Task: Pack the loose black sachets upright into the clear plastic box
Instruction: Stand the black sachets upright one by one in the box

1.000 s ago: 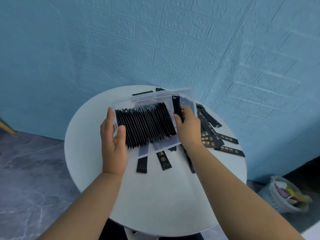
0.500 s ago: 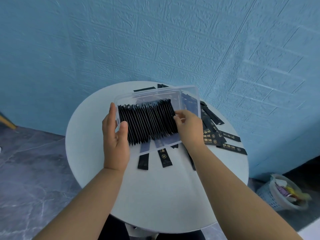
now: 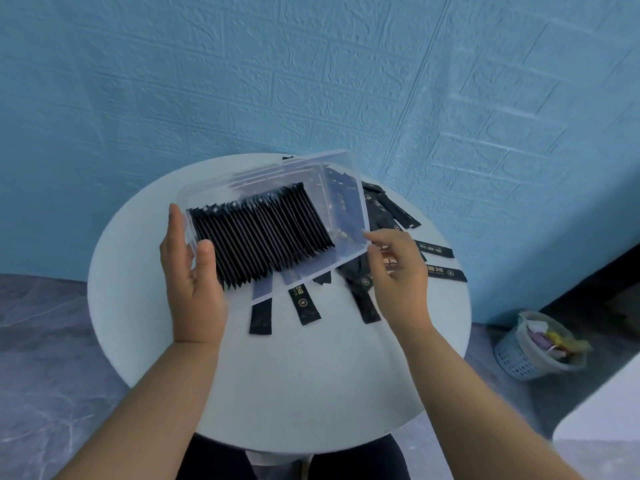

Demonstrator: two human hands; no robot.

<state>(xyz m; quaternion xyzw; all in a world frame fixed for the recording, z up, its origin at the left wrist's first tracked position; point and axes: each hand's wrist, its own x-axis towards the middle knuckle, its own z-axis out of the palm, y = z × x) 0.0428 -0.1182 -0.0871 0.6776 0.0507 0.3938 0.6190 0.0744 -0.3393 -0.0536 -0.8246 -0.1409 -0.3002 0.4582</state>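
Note:
The clear plastic box (image 3: 346, 202) is tilted above the round white table (image 3: 294, 386), its open side facing me. A tight row of black sachets (image 3: 263, 244) stands in its left and middle part; the right end holds none. My left hand (image 3: 194, 289) grips the box's left end, thumb on the near wall. My right hand (image 3: 401, 278) hovers just off the box's near right corner, fingers loosely bent and holding nothing. Loose black sachets (image 3: 304, 303) lie flat under the box, and more loose sachets (image 3: 445, 271) lie to its right.
A blue textured wall stands close behind the table. On the grey floor at the right is a pale perforated waste basket (image 3: 533, 348) with rubbish in it. A white surface (image 3: 602, 427) shows at the lower right corner.
My right hand put a sachet at the row's right end, then drew out of the box to its near right corner. The box has tipped and risen a little.

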